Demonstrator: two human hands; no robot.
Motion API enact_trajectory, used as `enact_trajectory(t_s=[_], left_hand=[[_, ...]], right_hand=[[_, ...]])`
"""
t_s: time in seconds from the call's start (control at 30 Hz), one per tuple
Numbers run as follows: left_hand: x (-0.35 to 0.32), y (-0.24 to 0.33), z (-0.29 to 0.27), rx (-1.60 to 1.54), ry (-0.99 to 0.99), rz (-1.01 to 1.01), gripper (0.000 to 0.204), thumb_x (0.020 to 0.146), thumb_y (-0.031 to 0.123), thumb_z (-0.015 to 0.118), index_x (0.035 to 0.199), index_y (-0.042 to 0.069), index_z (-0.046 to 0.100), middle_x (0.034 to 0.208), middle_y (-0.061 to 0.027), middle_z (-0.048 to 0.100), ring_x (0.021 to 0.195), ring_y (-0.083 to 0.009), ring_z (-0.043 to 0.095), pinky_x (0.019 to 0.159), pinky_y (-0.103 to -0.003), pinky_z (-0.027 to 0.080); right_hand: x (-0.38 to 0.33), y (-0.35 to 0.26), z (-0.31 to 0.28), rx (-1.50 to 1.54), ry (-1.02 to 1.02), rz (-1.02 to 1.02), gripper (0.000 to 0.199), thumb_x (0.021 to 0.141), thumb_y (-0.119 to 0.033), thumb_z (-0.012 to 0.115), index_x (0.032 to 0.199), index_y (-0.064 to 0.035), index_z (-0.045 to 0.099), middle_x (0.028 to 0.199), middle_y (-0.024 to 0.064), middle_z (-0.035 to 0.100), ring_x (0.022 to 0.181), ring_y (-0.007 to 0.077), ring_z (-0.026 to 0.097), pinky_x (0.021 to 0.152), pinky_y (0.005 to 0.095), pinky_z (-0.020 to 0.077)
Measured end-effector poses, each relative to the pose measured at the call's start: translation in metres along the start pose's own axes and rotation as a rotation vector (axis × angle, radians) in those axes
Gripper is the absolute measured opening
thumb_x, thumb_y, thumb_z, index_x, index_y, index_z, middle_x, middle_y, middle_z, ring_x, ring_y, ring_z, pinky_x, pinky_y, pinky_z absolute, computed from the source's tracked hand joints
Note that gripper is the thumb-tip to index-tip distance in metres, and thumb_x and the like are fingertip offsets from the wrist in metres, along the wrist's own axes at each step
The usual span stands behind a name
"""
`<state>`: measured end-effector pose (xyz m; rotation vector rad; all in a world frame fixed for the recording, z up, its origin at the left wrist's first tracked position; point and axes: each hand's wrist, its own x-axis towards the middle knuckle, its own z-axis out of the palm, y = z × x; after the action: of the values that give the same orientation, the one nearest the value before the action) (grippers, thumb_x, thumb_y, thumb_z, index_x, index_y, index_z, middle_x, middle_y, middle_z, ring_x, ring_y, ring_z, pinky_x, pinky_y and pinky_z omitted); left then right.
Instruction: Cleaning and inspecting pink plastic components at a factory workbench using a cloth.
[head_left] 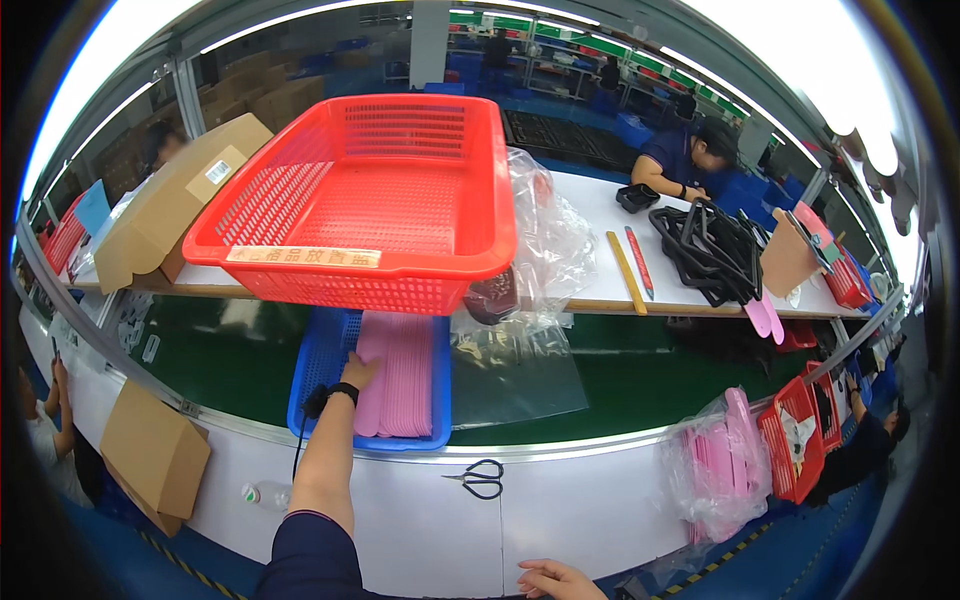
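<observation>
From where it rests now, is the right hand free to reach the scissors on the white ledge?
Probably yes. The right hand lies low on the white ledge, and the black-handled scissors sit in the open just beyond it, with only bare surface between. The left hand is busy at the pink strips.

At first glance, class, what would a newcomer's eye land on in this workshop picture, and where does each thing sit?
First the big red mesh basket, empty, on the raised white shelf at the centre. Just below it, a blue tray on the green belt holds a stack of pink flat pieces, which the left hand touches. The right hand rests at the lower edge, near black scissors.
</observation>
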<state>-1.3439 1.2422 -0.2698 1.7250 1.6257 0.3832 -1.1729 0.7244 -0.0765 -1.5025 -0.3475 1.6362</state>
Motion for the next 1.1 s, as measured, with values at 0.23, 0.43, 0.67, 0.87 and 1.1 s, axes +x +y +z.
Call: enact_trajectory(t_s=[0.23,0.43,0.67,0.87,1.1], left_hand=[[-0.001,-0.033,-0.041,0.174,0.467,-0.034,0.066,0.079,0.044,0.058,0.124,-0.003,0.048,0.117,-0.0291,0.053,0.11,-0.044,0.05,0.093,-0.05,0.04],[-0.165,0.13,-0.009,-0.37,0.368,0.541,0.03,0.088,0.009,0.053,0.116,-0.003,0.055,0.118,-0.0181,0.055,0.108,-0.0295,0.054,0.093,-0.037,0.041],[-0.375,0.221,0.095,-0.352,-0.323,0.731,0.017,0.087,0.001,0.053,0.101,0.001,0.063,0.103,-0.0107,0.063,0.092,-0.0205,0.061,0.079,-0.029,0.048],[-0.478,0.304,0.241,-0.281,-0.601,1.01,0.025,0.085,0.007,0.056,0.109,0.001,0.06,0.105,-0.0166,0.062,0.098,-0.032,0.06,0.086,-0.036,0.047],[-0.504,0.366,0.388,0.157,-0.468,1.181,0.03,0.09,0.024,0.051,0.109,0.002,0.059,0.098,-0.0179,0.064,0.094,-0.035,0.059,0.085,-0.042,0.045]], right_hand=[[0.003,0.006,-0.033,-0.051,0.012,-0.109,0.037,0.091,-0.02,0.056,0.124,-0.0016,0.052,0.096,0.007,0.061,0.086,0.0129,0.059,0.076,0.0241,0.0481],[-0.04,0.028,-0.124,-0.232,0.561,-0.298,0.028,0.084,-0.01,0.052,0.11,-0.0009,0.061,0.077,0.0054,0.063,0.073,0.0126,0.062,0.067,0.0249,0.048],[-0.098,0.021,-0.28,-0.709,1.162,-0.492,0.02,0.08,-0.012,0.056,0.094,-0.0018,0.068,0.082,0.0151,0.066,0.077,0.0251,0.064,0.069,0.0323,0.0496],[-0.063,0.007,-0.424,-0.847,1.12,-0.558,0.022,0.079,-0.012,0.052,0.09,-0.0026,0.069,0.087,0.0189,0.066,0.084,0.0337,0.063,0.077,0.0407,0.0493],[0.03,-0.021,-0.491,-1.148,0.693,-0.387,0.03,0.078,-0.015,0.053,0.102,-0.0042,0.067,0.09,0.0201,0.066,0.088,0.0368,0.062,0.081,0.0435,0.0486]])
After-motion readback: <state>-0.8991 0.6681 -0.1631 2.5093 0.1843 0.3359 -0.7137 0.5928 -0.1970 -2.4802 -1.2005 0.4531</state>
